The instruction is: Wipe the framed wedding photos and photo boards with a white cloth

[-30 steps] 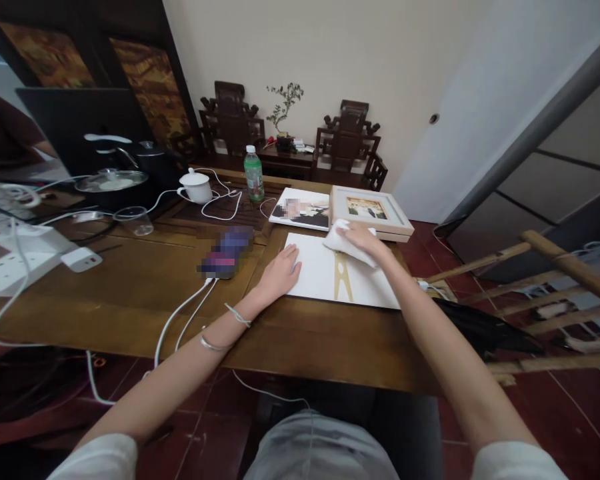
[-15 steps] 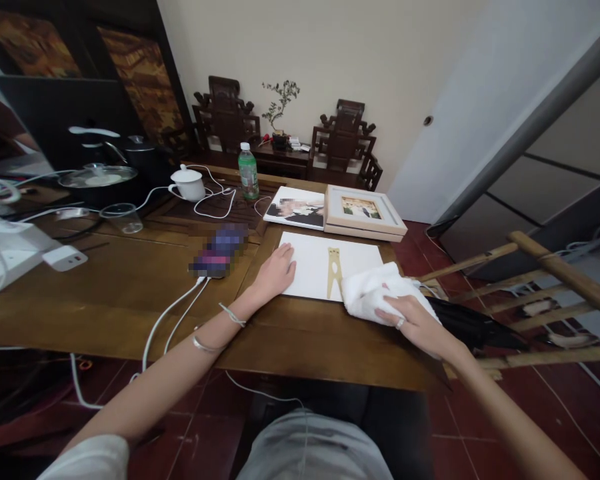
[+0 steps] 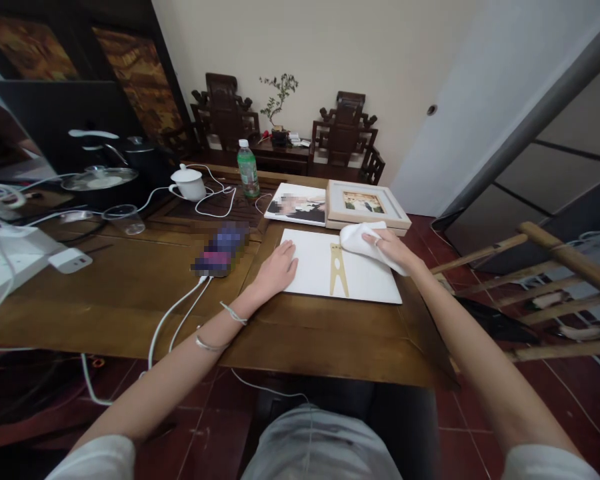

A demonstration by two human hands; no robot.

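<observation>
A white board [image 3: 320,277] with a tan stand strip [image 3: 338,270] down its middle lies flat on the wooden table [image 3: 130,293]. My left hand [image 3: 279,265] rests flat on the board's left edge, fingers stretched out. My right hand [image 3: 391,247] presses a white cloth [image 3: 357,238] onto the board's far right corner, fingers curled over it. Just beyond the cloth stands a pale wooden photo frame [image 3: 366,203], with a photo print [image 3: 299,204] lying to its left.
A phone [image 3: 221,250] on white cables lies left of the board. Farther left are a power strip [image 3: 10,257], a clear cup [image 3: 123,218], a white teapot [image 3: 189,183], a green bottle [image 3: 247,169] and pots. A bamboo rack [image 3: 555,280] stands at right.
My right hand swept the cloth from the board's far side down to its near right corner, then back up to the far right corner. My left hand stayed on the left edge.
</observation>
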